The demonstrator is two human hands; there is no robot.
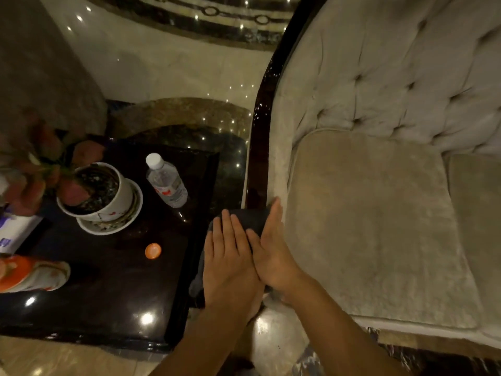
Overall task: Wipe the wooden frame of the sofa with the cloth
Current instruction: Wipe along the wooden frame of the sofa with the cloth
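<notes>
no legible text, water bottle (167, 181) label blurred, white-purple pack (13, 232) print unreadable

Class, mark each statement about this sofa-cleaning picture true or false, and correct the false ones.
1. Both hands press on the dark cloth. True: left hand and right hand lie flat on it.
2. The water bottle has lost its cap. False: a white cap is on it.
3. A potted plant stands on the dark side table. True.
4. The cloth lies on the seat cushion. False: it is over the dark wooden frame at the armrest.
</notes>
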